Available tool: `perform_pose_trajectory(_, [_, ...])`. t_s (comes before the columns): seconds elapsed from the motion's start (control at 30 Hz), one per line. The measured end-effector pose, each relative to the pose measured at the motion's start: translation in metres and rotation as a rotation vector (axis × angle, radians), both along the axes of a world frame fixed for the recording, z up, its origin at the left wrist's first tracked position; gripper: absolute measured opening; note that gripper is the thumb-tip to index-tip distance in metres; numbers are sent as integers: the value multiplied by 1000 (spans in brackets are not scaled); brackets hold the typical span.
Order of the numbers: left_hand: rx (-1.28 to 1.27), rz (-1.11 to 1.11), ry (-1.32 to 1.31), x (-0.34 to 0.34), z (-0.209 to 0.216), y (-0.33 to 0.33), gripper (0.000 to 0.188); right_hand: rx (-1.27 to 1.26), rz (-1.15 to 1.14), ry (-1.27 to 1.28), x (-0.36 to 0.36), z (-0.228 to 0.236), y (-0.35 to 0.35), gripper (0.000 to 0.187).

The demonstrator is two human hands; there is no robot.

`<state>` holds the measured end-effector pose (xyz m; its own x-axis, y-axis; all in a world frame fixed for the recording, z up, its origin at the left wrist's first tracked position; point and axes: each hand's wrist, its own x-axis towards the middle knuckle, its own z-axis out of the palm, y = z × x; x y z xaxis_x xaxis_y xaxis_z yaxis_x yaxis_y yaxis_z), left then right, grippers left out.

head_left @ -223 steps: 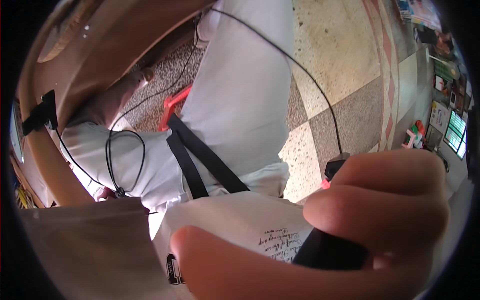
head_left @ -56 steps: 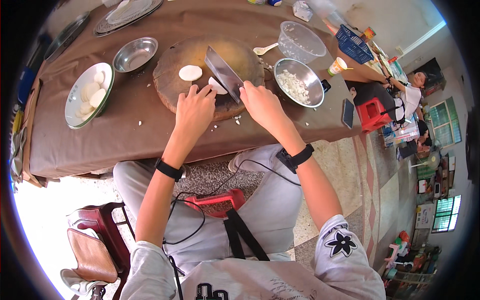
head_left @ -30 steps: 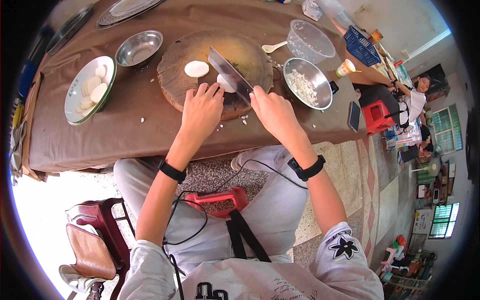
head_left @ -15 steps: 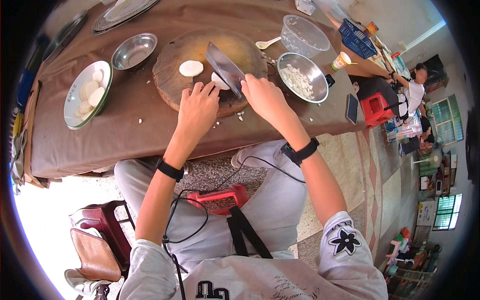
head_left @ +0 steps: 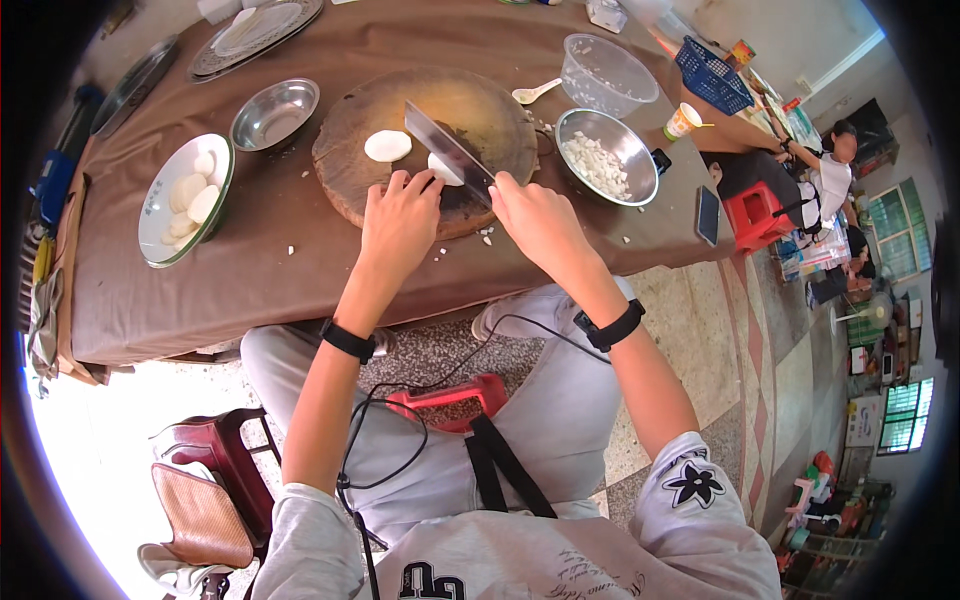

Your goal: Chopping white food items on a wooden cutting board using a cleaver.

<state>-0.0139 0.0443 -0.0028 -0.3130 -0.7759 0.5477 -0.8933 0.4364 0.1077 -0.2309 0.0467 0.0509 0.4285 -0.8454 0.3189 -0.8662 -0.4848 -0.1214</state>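
Observation:
A round wooden chopping board (head_left: 350, 110) lies on the table before me. My right hand (head_left: 540, 218) is closed round the handle of a cleaver (head_left: 447, 150), its blade slanting away to the far left. Under the bent fingertips of my left hand (head_left: 400, 222) a white round vegetable slice (head_left: 444, 170) is pressed to the board, right beside the blade. The blade and fingers hide part of it, so I cannot tell how deep the edge sits. Another white slice (head_left: 388, 146) rests flat to the left. Small white bits are scattered near the board.
Left of the board stand a bowl (head_left: 152, 222) of white slices and a metal bowl (head_left: 272, 116). To the right are a metal bowl (head_left: 597, 195) with diced white pieces, a clear plastic tub (head_left: 610, 75), a white spoon (head_left: 537, 91), a paper cup (head_left: 683, 122) and a phone (head_left: 707, 215).
The whole view has shifted slightly. The cleaver's blade has turned a little and looks narrower, its far end further left over the board. Both hands keep their hold.

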Motion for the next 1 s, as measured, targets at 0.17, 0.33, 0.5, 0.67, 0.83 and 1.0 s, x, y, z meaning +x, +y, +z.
perform_pose_trajectory(0.17, [0,4,-14,-1,-1,-1,28,3,18,29,8,5,-4,22])
perform_pose_trajectory(0.33, [-42,-15,-29,0,-5,-3,30,31,17,-3,9,14,-15,23])
perform_pose_trajectory(0.5, [-19,-8,-119,2,-7,3,37,21,-63,-144,-4,-11,-11,25])
perform_pose_trajectory(0.67, [-56,30,-185,-7,-8,4,37,58,-112,-192,-5,-14,2,26])
perform_pose_trajectory(0.83, [-14,34,-158,-9,-4,2,35,-9,-59,-110,-1,-7,0,23])
perform_pose_trajectory(1.0, [-50,12,-146,-7,-8,-1,35,18,-9,-56,8,2,-4,23])
